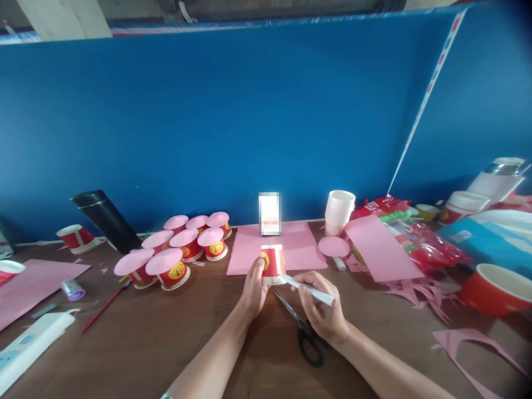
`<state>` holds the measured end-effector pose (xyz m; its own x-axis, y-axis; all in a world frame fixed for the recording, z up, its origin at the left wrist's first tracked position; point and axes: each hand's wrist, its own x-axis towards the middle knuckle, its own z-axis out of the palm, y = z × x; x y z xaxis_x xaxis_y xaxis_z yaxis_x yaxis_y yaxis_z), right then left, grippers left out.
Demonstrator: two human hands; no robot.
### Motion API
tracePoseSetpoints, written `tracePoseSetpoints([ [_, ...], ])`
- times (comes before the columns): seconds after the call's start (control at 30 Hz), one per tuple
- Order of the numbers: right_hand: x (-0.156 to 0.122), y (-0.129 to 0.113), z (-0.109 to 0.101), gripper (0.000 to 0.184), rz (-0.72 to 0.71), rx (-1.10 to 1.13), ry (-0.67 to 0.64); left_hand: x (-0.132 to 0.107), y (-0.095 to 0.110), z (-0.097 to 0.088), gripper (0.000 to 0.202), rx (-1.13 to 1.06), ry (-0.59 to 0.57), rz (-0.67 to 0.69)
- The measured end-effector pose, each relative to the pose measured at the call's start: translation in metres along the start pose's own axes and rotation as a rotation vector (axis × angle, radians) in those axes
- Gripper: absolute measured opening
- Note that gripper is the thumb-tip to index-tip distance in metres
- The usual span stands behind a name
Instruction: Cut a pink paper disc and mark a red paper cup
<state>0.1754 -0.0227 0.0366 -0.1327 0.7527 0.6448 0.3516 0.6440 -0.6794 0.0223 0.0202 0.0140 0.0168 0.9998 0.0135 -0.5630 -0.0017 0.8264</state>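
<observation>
My left hand [254, 288] is closed around a red paper cup [272, 264] with a gold emblem and a white vertical stripe. The cup is upside down, its rim toward the table. In my right hand [322, 310] is a slim white pen [311, 292], its tip at the cup's lower part, near the stripe. Whether the tip touches the cup I cannot tell. Scissors [297, 318] with black handles lie below the cup, partly hidden by my right hand. Behind the cup, pink paper sheets [245, 252] lie flat, with a blurred-out upright object [270, 213] at their back edge.
Several red cups topped with pink paper discs [169, 259] stand at left, near a black flask [106, 219] and red brush [103, 310]. At right are stacked white cups [338, 213], a loose pink disc [333, 246], pink scraps [465, 335] and a large red cup [494, 293].
</observation>
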Motion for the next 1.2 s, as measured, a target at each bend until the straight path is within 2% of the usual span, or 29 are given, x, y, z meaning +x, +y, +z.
tracePoseSetpoints([
  [0.23,-0.0005,-0.0006,0.0019,0.014,-0.092,-0.03,-0.032,-0.0005,-0.0004,-0.0014,0.032,-0.012,0.042,-0.024],
  [0.57,-0.002,0.0027,0.0026,0.014,-0.069,-0.029,-0.055,-0.0003,-0.0014,-0.0027,0.028,-0.011,0.013,-0.007],
  [0.87,0.0015,-0.0016,0.0,0.012,-0.038,-0.032,-0.012,0.0012,-0.0023,-0.0024,0.027,0.003,0.001,0.005],
  [1.2,-0.0017,0.0003,0.0022,0.014,-0.095,-0.011,-0.031,0.0015,-0.0042,-0.0064,0.025,-0.03,-0.021,0.01],
])
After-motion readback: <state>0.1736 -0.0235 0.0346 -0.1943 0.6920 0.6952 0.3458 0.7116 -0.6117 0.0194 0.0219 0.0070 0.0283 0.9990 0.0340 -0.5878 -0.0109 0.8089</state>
